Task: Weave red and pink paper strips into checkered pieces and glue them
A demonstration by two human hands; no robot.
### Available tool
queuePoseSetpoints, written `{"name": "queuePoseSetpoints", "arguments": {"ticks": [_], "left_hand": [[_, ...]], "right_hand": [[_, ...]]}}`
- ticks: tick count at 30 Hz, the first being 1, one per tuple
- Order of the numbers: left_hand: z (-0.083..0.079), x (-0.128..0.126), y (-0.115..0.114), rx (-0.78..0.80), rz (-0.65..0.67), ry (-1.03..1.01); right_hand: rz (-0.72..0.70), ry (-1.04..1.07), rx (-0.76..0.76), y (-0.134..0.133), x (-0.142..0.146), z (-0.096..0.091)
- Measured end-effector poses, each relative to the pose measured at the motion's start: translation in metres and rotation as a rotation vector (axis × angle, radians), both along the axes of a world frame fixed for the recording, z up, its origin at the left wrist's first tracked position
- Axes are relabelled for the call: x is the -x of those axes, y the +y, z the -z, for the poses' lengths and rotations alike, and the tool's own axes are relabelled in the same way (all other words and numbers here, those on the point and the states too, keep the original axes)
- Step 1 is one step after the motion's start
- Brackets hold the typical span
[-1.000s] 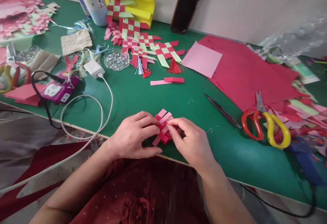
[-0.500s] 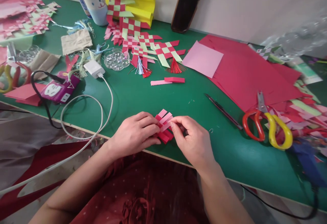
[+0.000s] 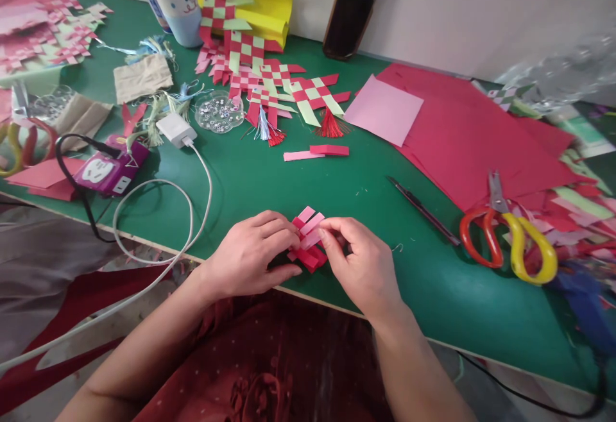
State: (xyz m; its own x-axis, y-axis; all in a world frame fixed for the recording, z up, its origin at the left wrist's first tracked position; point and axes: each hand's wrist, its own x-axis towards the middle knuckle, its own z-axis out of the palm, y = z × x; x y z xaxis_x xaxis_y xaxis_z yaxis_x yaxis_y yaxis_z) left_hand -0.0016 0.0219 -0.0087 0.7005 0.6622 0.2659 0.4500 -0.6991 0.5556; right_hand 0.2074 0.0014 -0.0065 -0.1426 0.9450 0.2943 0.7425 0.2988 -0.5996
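A small weave of red and pink paper strips (image 3: 308,256) lies on the green table near its front edge, between my two hands. My left hand (image 3: 262,249) rests at its left side, fingertips on the strips and thumb stretched out below. On the right, my right hand (image 3: 360,261) pinches the end of a pink strip (image 3: 312,238) between thumb and forefinger. Parts of the weave are hidden under the fingers. Just beyond lie a loose pink strip (image 3: 303,156) and a folded red strip (image 3: 329,150).
To the right are scissors (image 3: 495,217), a craft knife (image 3: 423,210), red paper sheets (image 3: 462,133) and a pink square (image 3: 385,111). Finished woven pieces (image 3: 315,96) lie at the back. A white cable (image 3: 192,217) loops at left near a purple power adapter (image 3: 113,168).
My left thumb has shifted slightly away from the weave's lower edge. My right hand keeps its pinch on the pink strip. The view has shifted a little.
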Motion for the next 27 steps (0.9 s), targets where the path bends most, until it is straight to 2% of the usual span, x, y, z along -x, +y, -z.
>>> {"name": "queuePoseSetpoints", "arguments": {"ticks": [8, 15, 21, 27], "left_hand": [[0.0018, -0.0016, 0.0002, 0.013, -0.042, 0.013], [0.0037, -0.0015, 0.0023, -0.014, -0.038, 0.003], [-0.0002, -0.0015, 0.0025, 0.021, -0.007, -0.010], [0.0017, -0.0026, 0.0006, -0.008, -0.037, 0.022]], "right_hand": [[0.007, 0.005, -0.006, 0.0012, 0.0001, 0.0024], [0.058, 0.035, 0.019, 0.0007, 0.0001, 0.0019], [0.044, 0.025, 0.010, 0.0021, 0.0002, 0.0032], [0.046, 0.009, -0.006, 0.0023, -0.0006, 0.0041]]}}
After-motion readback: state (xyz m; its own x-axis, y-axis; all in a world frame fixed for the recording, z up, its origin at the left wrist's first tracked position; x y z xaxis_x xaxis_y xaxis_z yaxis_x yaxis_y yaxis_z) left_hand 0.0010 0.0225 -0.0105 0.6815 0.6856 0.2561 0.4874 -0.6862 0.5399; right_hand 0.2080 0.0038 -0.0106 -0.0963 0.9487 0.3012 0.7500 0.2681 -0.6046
